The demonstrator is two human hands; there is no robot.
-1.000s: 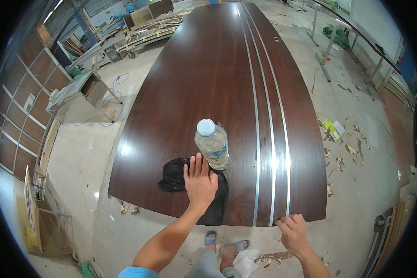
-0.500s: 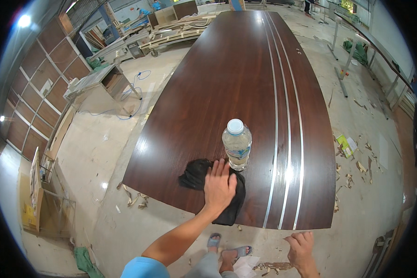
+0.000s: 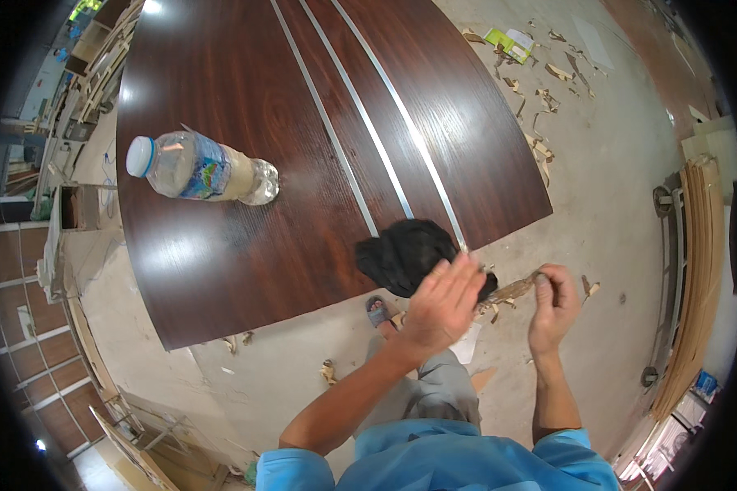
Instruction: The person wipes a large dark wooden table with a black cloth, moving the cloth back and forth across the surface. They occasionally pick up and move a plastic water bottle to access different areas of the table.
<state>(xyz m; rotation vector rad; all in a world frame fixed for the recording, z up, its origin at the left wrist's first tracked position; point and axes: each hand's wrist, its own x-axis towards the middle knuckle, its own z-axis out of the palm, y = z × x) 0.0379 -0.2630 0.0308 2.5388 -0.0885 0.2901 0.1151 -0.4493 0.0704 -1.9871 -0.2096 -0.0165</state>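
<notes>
My left hand lies with outstretched fingers on the near side of a crumpled black cloth, slightly blurred. The cloth rests over the near ends of the silver strips of a glossy dark-brown wood panel, partly at its front edge. My right hand is off the panel, to the right of the cloth, with fingers curled toward the thumb; whether anything is pinched there is hidden. A clear plastic bottle with a white cap and blue label stands on the panel, left of the strips, touched by neither hand.
Brown peelings litter the floor along the panel's right side, near a green-and-white packet. Long boards are stacked at the far right, with wheels beside them. My sandalled foot is just below the panel's front edge.
My view has swung down and to the right. The left hand and black cloth have moved right, from beside the bottle onto the silver strips. My right hand has come up level with the left.
</notes>
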